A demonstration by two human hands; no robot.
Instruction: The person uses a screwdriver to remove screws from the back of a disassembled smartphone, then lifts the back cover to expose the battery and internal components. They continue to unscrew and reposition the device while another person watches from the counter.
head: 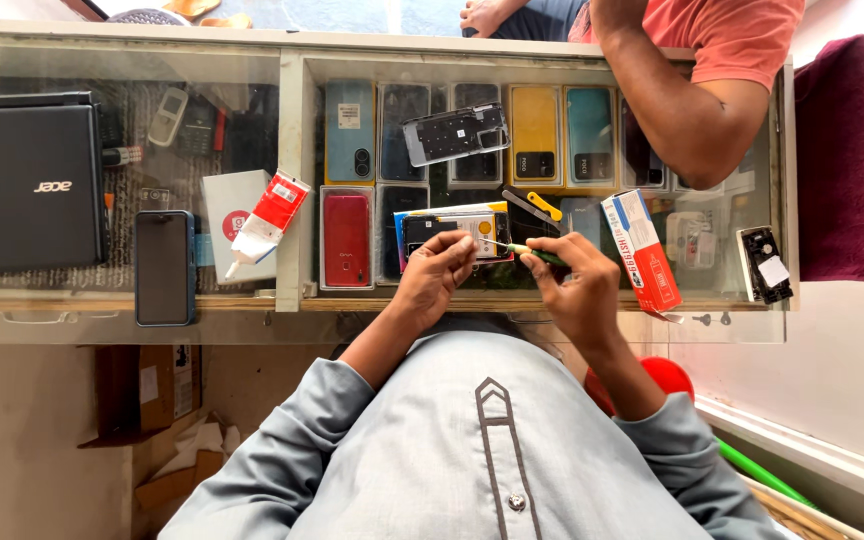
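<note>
On the glass desk [542, 300], an opened phone [455, 236] lies back-up, steadied by the left hand [435, 275]; right-hand fingers [542, 258] pinch a green screwdriver [535, 253] at its edge. The removed back frame [455, 132] lies beyond; reassembly remains.

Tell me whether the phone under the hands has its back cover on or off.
Off: the phone shows bare internals, and a detached back frame lies apart.

The opened phone [454, 235] lies on the glass counter [292, 180] under the left hand [435, 272]; the right hand [577, 285] sits just right of it. Beyond the hands lies a back cover [455, 132]. A box [641, 250] lies right of the right hand; a tube [267, 222], another phone [164, 267] and a laptop [24, 185] lie left of the left hand.
</note>
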